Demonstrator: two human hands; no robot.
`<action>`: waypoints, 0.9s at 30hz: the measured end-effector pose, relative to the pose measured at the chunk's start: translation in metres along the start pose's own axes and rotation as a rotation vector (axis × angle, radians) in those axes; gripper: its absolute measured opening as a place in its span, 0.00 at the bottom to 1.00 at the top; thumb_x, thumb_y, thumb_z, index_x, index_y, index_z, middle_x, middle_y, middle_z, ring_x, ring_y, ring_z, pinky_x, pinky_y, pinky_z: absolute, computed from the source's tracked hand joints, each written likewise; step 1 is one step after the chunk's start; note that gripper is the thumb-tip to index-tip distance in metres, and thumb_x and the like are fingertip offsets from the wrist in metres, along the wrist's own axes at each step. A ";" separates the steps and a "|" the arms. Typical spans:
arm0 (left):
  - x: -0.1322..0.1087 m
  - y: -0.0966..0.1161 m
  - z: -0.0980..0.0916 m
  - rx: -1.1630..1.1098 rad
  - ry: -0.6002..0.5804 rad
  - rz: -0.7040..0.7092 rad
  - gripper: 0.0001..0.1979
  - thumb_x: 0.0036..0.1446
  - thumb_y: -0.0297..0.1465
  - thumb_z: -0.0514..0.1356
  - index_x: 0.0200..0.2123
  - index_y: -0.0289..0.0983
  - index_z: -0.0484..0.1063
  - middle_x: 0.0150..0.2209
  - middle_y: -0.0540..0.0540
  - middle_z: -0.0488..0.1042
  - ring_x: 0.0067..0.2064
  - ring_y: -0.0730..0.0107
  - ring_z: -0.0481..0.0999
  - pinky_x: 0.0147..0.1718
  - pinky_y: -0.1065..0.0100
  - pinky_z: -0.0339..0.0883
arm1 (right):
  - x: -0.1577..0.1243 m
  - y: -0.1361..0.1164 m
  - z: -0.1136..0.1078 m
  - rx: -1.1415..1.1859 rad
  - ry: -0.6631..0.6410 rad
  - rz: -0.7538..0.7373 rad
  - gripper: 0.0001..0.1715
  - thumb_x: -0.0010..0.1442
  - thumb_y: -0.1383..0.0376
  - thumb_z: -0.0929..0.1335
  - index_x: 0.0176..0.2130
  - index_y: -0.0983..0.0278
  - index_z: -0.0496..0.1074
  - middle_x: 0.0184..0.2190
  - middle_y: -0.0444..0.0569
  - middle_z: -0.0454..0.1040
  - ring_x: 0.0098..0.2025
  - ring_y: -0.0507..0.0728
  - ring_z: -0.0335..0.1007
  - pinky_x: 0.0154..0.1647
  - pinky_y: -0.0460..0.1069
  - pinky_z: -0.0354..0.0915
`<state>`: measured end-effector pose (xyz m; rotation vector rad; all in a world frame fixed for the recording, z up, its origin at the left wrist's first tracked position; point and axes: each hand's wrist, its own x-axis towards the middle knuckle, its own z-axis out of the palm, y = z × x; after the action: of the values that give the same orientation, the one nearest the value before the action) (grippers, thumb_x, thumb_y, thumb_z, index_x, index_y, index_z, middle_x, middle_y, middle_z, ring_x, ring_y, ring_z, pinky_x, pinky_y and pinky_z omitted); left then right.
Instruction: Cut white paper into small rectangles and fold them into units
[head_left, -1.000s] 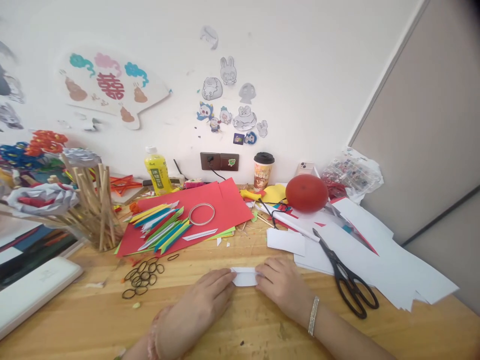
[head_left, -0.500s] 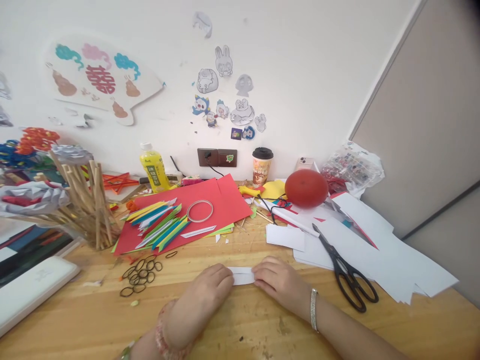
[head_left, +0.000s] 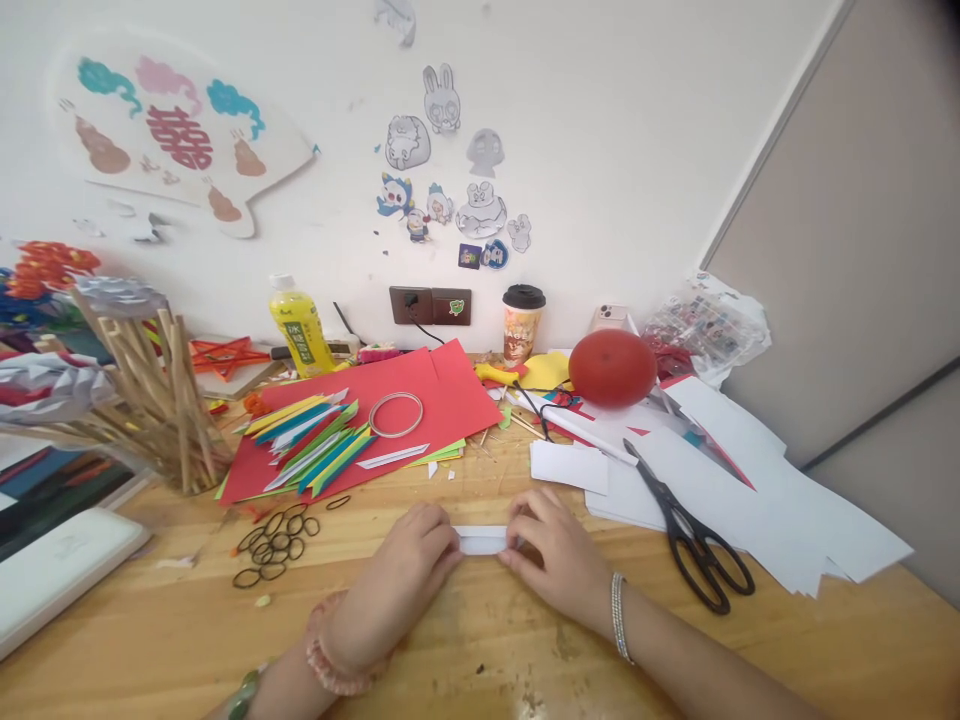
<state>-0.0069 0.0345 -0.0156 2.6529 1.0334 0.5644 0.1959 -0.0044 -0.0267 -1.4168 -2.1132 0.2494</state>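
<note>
A small folded strip of white paper [head_left: 481, 541] lies across the wooden table between my two hands, with a crease running along its length. My left hand [head_left: 416, 550] pinches its left end, thumb and fingers together. At the other end, my right hand [head_left: 551, 550] has its fingers bent, gripping the paper between thumb and fingertips. Both ends of the strip are hidden under the fingers. Beyond the hands, several folded coloured paper strips [head_left: 311, 440] rest on red paper [head_left: 352, 385], beside a round ring [head_left: 396, 415].
Black scissors [head_left: 686, 530] lie on white paper sheets [head_left: 780, 510] at the right. Several black rubber bands [head_left: 274, 540] are on the left. Further back stand a yellow bottle [head_left: 300, 325], a lidded paper cup [head_left: 523, 325], a red balloon [head_left: 613, 369] and a container of sticks [head_left: 180, 420].
My right hand's fingers have lifted and curled more at the strip's right end. The paper now shows a raised fold along its far edge. The view has shifted slightly.
</note>
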 end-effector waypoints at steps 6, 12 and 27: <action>0.004 -0.004 0.003 -0.004 -0.006 -0.069 0.08 0.56 0.29 0.53 0.27 0.36 0.69 0.30 0.47 0.68 0.34 0.66 0.67 0.35 0.64 0.63 | 0.003 0.000 0.007 0.019 0.012 0.074 0.06 0.51 0.71 0.67 0.25 0.64 0.65 0.32 0.45 0.64 0.37 0.55 0.59 0.37 0.50 0.59; 0.004 -0.001 0.002 0.042 0.024 -0.094 0.07 0.54 0.30 0.55 0.25 0.36 0.68 0.29 0.47 0.68 0.34 0.65 0.67 0.34 0.63 0.63 | 0.003 -0.004 0.008 -0.003 0.044 0.090 0.08 0.51 0.72 0.66 0.24 0.64 0.64 0.31 0.45 0.63 0.36 0.55 0.58 0.36 0.50 0.59; 0.007 0.003 0.004 0.129 -0.020 -0.140 0.08 0.56 0.28 0.52 0.26 0.35 0.68 0.30 0.44 0.68 0.34 0.62 0.66 0.35 0.61 0.62 | 0.000 -0.005 0.011 -0.051 0.071 0.117 0.08 0.51 0.73 0.65 0.24 0.63 0.63 0.30 0.46 0.62 0.36 0.55 0.59 0.36 0.51 0.60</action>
<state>0.0014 0.0372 -0.0163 2.6613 1.2779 0.4549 0.1860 -0.0043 -0.0330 -1.5584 -1.9950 0.1889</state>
